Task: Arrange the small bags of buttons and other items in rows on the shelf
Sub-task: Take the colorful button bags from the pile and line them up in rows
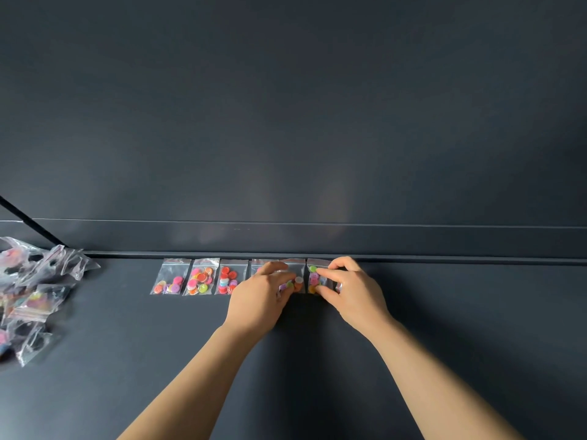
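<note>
A loose pile of bags (35,290) lies far left on the shelf (444,312), well apart from the row of bags (201,277) lying flat against the back ledge (460,260), long axes front-to-back, seals rearward, where the left grip (263,293) pinches the fifth bag (293,268) and the right grip (349,290) pinches the sixth bag (314,277).

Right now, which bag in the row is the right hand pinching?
The sixth bag from the left, green button on top; the left hand holds the fifth bag.
</note>
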Demonstrator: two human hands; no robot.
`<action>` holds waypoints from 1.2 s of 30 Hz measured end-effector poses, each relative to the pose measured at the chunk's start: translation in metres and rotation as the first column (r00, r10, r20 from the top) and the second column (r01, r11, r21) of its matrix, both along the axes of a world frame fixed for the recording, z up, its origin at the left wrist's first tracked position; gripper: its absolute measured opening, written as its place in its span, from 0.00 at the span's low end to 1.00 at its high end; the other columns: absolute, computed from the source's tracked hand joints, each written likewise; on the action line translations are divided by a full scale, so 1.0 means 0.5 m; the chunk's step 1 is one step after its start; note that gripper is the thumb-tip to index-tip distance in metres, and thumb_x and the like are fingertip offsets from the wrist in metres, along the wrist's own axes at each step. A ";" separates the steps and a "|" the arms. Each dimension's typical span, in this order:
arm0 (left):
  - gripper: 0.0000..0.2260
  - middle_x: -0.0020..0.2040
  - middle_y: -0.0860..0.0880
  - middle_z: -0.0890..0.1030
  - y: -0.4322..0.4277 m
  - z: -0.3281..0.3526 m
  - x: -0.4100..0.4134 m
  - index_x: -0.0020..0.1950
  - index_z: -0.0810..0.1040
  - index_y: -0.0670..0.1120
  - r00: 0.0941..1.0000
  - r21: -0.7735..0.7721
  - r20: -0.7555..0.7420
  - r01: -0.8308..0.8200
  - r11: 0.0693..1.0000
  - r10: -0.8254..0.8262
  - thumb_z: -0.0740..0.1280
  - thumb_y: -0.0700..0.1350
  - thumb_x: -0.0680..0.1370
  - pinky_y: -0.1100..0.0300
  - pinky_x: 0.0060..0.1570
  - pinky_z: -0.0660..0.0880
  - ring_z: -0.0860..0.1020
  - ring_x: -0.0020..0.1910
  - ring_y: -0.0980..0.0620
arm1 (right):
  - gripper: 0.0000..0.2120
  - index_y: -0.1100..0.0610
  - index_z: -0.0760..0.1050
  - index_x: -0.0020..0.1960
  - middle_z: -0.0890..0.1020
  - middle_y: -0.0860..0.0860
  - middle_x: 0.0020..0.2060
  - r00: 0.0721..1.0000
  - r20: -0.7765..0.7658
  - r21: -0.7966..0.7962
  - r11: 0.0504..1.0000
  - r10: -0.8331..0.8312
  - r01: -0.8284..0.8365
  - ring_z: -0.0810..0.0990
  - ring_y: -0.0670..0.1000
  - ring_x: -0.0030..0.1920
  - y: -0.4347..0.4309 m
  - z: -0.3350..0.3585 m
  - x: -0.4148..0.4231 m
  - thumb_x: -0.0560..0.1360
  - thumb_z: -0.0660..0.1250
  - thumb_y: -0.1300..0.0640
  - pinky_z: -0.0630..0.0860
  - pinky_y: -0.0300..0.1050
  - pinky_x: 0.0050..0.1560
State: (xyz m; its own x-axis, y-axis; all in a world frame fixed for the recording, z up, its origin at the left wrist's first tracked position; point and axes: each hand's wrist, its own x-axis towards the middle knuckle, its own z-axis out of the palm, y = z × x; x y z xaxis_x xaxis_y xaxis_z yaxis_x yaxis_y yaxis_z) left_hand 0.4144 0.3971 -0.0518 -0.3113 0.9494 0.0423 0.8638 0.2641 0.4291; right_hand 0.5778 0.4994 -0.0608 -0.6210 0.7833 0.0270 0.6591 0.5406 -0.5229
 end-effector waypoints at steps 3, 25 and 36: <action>0.15 0.67 0.57 0.73 -0.002 0.009 0.004 0.64 0.76 0.55 0.999 0.018 0.044 -0.020 1.000 0.019 0.65 0.53 0.78 0.60 0.46 0.77 0.81 0.49 0.53 | 0.18 0.50 0.78 0.64 0.74 0.45 0.57 1.000 -0.024 -0.016 1.000 -0.009 0.008 0.78 0.47 0.47 -0.002 0.002 0.002 0.75 0.70 0.50 0.77 0.41 0.41; 0.10 0.43 0.46 0.82 0.025 0.073 0.116 0.55 0.78 0.44 0.267 -0.058 0.956 -0.246 0.968 0.125 0.71 0.37 0.74 0.64 0.41 0.78 0.80 0.39 0.54 | 0.05 0.59 0.79 0.40 0.81 0.48 0.31 0.883 -0.323 -0.715 0.700 -0.342 0.010 0.70 0.39 0.22 -0.012 0.106 0.128 0.76 0.69 0.61 0.65 0.29 0.25; 0.11 0.50 0.53 0.82 0.075 0.052 0.120 0.58 0.78 0.48 0.911 0.120 0.396 -0.177 0.977 0.116 0.69 0.44 0.76 0.61 0.49 0.75 0.79 0.50 0.52 | 0.09 0.57 0.77 0.47 0.82 0.54 0.39 0.835 -0.242 -0.646 0.724 -0.493 0.240 0.77 0.49 0.34 0.035 0.068 0.119 0.71 0.75 0.60 0.74 0.38 0.30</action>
